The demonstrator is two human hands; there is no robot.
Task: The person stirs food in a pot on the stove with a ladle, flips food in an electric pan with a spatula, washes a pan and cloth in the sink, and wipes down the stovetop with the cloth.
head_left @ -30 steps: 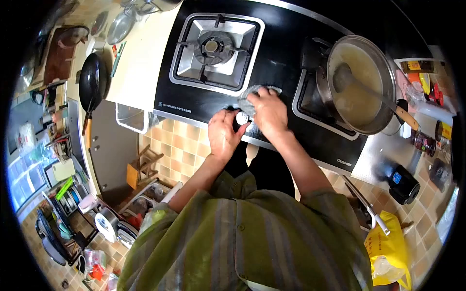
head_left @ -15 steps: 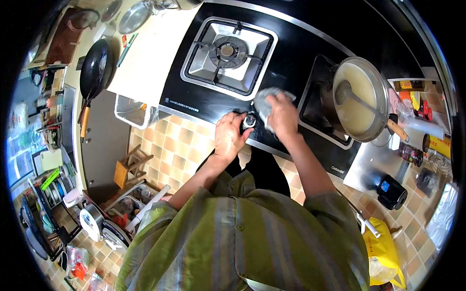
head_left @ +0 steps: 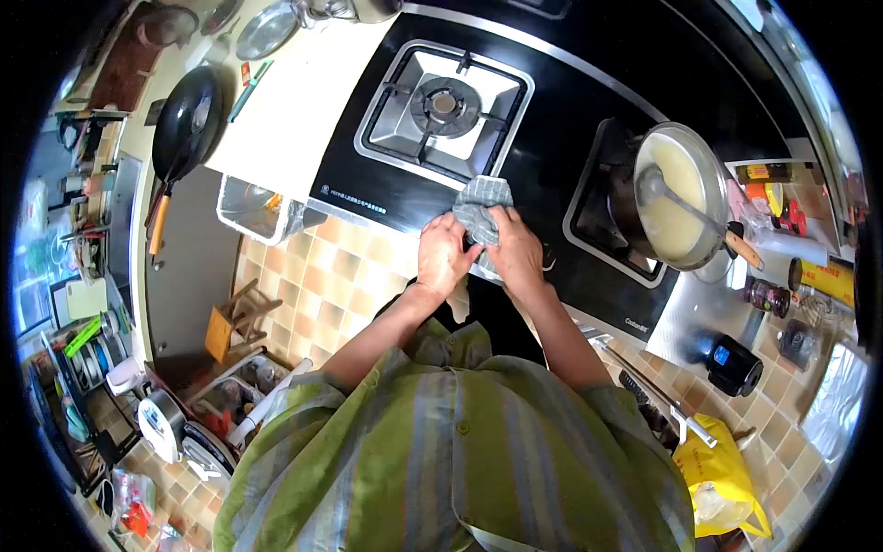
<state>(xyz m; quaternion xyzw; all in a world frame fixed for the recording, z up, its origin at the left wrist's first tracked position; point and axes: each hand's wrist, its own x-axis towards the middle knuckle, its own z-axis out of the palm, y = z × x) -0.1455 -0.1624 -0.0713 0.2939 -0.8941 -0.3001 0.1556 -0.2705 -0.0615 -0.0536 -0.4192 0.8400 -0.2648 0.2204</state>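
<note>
A folded grey checked cloth (head_left: 484, 204) lies over the front edge of the black gas stove (head_left: 543, 147), between the two burners. My right hand (head_left: 517, 247) presses and grips it from the right with bent fingers. On the other side, my left hand (head_left: 443, 254) is curled with its thumb toward the cloth, around the spot of a round stove knob. The cloth and fingers now hide that knob. Behind the hands is the bare left burner (head_left: 444, 104). A pot (head_left: 681, 198) of pale, cloudy liquid with a ladle (head_left: 685, 204) in it sits on the right burner.
To the left, a black wok (head_left: 187, 124) rests on the pale counter (head_left: 285, 110), with a clear bin (head_left: 246, 210) by its front edge. Jars (head_left: 768, 296) and a black appliance (head_left: 733, 364) stand at right. A wooden stool (head_left: 235, 322) and yellow bag (head_left: 722, 478) are lower down.
My right hand has brought the cloth left from the stove top onto the knob beside my left hand. The knob, visible before, is now covered. My left hand stays in nearly the same place.
</note>
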